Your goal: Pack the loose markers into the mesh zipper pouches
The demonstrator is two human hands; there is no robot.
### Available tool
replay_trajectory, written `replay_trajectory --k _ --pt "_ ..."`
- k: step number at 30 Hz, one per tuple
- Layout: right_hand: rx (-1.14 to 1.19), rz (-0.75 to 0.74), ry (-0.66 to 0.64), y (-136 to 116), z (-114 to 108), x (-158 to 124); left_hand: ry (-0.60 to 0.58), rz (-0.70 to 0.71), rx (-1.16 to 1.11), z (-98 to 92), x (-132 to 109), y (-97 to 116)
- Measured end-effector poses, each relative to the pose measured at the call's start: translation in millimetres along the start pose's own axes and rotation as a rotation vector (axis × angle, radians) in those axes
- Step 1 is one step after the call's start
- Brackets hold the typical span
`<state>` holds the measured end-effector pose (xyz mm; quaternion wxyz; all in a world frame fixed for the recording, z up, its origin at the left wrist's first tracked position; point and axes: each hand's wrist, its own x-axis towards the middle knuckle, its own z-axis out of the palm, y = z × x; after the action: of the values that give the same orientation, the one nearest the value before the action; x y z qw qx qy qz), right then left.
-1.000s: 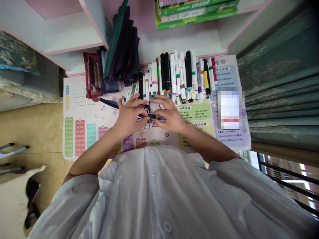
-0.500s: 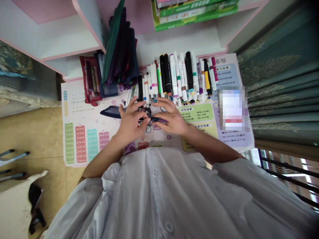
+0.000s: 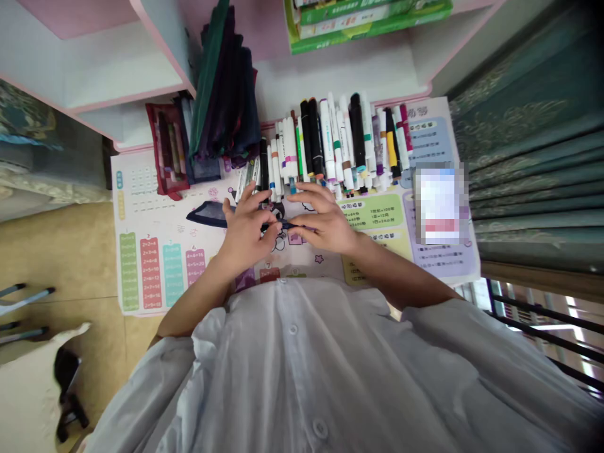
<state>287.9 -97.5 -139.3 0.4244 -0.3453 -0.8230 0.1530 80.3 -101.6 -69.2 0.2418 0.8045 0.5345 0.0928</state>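
Head camera view: both hands meet over a printed mat [image 3: 146,217], their fingertips close together. The left hand [image 3: 246,229] is closed in a pinch, thumb and index finger gripping the edge of a navy mesh pouch [image 3: 207,215], with its other fingers spread. The right hand [image 3: 325,220] pinches the same dark edge just beside the left fingertips, thumb below and fingers above. One end of the pouch sticks out to the left of the left hand; the middle is hidden behind that hand.

Just beyond both hands lies a row of markers [image 3: 312,135], white, black, yellow and purple among them, the nearest close to the fingertips. Beyond the left hand and to its left rises a bunch of dark pouches [image 3: 221,94] in green, purple and navy. Farther left of that hand is a red pouch [image 3: 163,151] with several pens showing inside. To the right of the right hand, well apart from it, a pixelated rectangle [image 3: 438,204] covers something on the mat. Green books [image 3: 368,31] are stacked far beyond the right hand.
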Motion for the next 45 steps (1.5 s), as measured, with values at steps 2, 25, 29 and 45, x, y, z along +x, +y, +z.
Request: replay_trajectory --k 2,25,29,45 --pt "0.001 0.024 -0.024 0.6 0.6 -0.5 -0.008 -0.013 0.006 -0.1 -0.1 -0.1" --pt "0.006 -0.015 0.038 0.3 1.8 -0.7 -0.023 -0.041 0.001 -3.5 -0.6 -0.8" --pt "0.008 -0.026 0.049 0.6 2.9 -1.0 -0.027 -0.05 0.005 -4.4 -0.5 -0.2" --pt "0.045 0.025 0.001 2.9 1.2 -1.2 -0.032 -0.074 -0.006 -7.9 -2.8 -5.3"
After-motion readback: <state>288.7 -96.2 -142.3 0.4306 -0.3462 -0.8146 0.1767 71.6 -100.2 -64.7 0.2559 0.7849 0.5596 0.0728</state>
